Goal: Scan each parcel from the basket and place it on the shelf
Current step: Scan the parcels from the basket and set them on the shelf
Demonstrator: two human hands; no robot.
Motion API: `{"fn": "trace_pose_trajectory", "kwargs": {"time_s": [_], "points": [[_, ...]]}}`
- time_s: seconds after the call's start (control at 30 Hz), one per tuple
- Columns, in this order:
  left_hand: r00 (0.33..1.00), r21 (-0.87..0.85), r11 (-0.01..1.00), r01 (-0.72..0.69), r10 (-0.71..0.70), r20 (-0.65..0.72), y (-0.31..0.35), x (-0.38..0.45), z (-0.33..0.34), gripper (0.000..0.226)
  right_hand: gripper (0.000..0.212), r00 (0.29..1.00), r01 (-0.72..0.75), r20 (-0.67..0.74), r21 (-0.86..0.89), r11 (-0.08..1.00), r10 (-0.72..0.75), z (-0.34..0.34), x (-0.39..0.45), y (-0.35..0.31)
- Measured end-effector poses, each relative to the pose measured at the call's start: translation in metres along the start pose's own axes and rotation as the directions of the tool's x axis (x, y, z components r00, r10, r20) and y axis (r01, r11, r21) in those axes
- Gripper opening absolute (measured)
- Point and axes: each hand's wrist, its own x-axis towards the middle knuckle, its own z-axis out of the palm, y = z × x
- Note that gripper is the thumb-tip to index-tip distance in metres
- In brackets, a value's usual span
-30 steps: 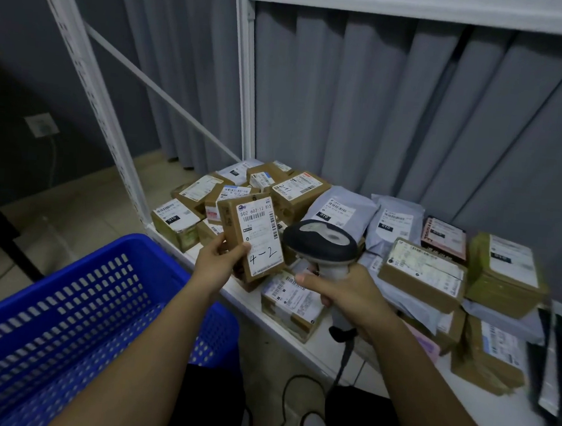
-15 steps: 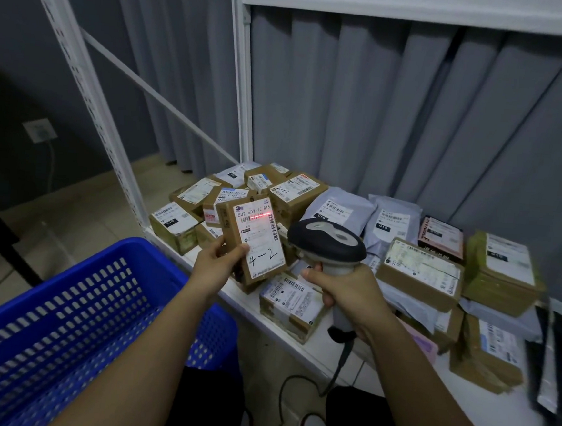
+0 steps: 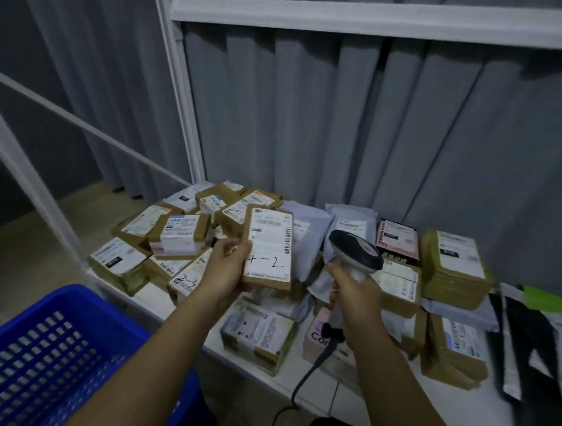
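Note:
My left hand grips a small brown parcel by its left edge, label up, with "4-2" handwritten on the white label. It hovers over the pile on the white shelf. My right hand grips the handle of a grey and black barcode scanner, whose head sits just right of the parcel. No red scan line shows on the label. The blue plastic basket stands at the lower left, below the shelf's front edge.
Several brown boxes and grey mailer bags cover the shelf. Black and white flat bags lie at the far right. White shelf uprights rise on the left, an upper shelf board crosses above, and grey curtains hang behind.
The red scan line on the label has gone out. My left hand has carried the parcel forward over the pile and turned it flatter. The camera has moved closer to the shelf.

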Motion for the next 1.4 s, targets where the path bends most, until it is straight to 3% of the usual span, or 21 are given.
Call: {"fn": "trace_pose_trajectory", "kwargs": {"time_s": [0.27,0.5,0.67,0.77,0.87,1.13,1.4], "points": [[0.984,0.369,0.913,-0.175,0.145,0.106,0.011,0.093,0.09,0.038,0.016,1.0,0.009,-0.026,-0.035,0.999,-0.01,-0.014,0.036,0.002],[0.966,0.614,0.75,-0.247,0.239,0.098,-0.009,0.134,0.109,0.045,0.016,0.999,0.044,-0.022,-0.093,0.995,-0.047,-0.02,0.051,0.006],[0.921,0.644,0.682,-0.347,0.377,0.097,0.001,0.108,0.083,0.037,0.014,0.991,0.135,0.042,-0.18,0.974,-0.129,-0.007,0.044,-0.004],[0.914,0.595,0.707,-0.383,0.384,0.132,0.012,0.059,0.047,0.03,0.029,0.988,0.152,0.068,-0.17,0.974,-0.142,0.015,0.022,-0.009],[0.917,0.532,0.759,-0.375,0.387,0.095,0.027,-0.001,-0.003,0.023,0.029,0.965,0.175,0.217,-0.13,0.976,-0.144,0.042,-0.021,-0.009],[0.906,0.443,0.863,-0.242,0.365,-0.217,0.045,-0.173,-0.16,0.02,0.043,0.755,0.313,0.628,-0.093,0.945,-0.188,0.104,-0.183,-0.004],[0.836,0.472,0.864,-0.176,0.384,-0.392,0.07,-0.269,-0.256,0.026,0.043,0.487,0.49,0.844,-0.049,0.87,-0.226,0.178,-0.284,-0.029]]}}
